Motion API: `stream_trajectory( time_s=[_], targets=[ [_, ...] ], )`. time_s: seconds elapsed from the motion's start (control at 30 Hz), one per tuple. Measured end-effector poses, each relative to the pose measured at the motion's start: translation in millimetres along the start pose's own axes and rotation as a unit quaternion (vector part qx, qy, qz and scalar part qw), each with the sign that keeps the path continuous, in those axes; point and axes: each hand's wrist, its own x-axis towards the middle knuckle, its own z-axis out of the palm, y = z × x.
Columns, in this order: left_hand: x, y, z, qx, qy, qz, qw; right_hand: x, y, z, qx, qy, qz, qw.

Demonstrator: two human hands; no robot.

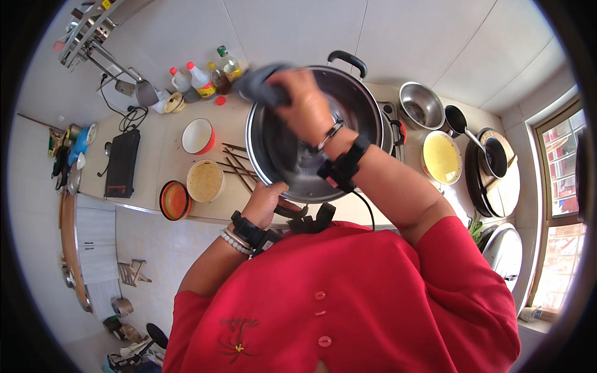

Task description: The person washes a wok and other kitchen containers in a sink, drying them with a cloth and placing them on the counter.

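A large dark-walled metal pot point(359, 105) is tilted so that its open mouth faces me, its bright rim curving round the shiny inside. At the near left edge my left hand point(262, 203) grips the pot's rim, close to a black side handle point(292, 211). Bunched in my right hand point(305, 102) is a dark grey cloth point(267, 86), blurred, over the pot's upper left rim. Opposite me the other black handle point(349, 60) stands up against the wall. Part of the pot's inside is hidden behind my right hand and forearm.
Several chopsticks point(238, 163) lie left of the pot, beside a white bowl point(205, 181), a red-sided bowl point(197, 136) and orange bowls point(176, 200). Bottles point(202, 81) line the wall. To the right are a steel basin point(421, 106), a bowl of yellow liquid point(441, 157) and a small saucepan point(493, 156).
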Motion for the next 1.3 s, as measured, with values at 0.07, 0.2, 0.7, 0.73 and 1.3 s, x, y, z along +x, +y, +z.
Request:
stream_trajectory(
  time_s=[0.07, 0.2, 0.7, 0.73, 1.3],
  targets=[
    [-1, 3, 0, -0.015, -0.013, 0.002, 1.000, 7, 15, -7, 0.007, 0.100, 0.035, 0.994],
    [2, 0, 0, -0.004, -0.004, 0.013, 1.000, -13, 14, 24, 0.075, -0.003, 0.033, 0.997],
    [6, -6, -21, 0.054, 0.009, 0.020, 0.998, -35, 51, -55, -0.515, -0.413, -0.100, 0.745],
    [9, -4, -20, 0.058, 0.016, 0.025, 0.998, -22, 46, -62, -0.485, -0.344, -0.145, 0.791],
    [44, -4, -10, 0.139, 0.095, 0.207, 0.964, -63, 51, -55, -0.088, -0.551, 0.059, 0.828]
  ],
)
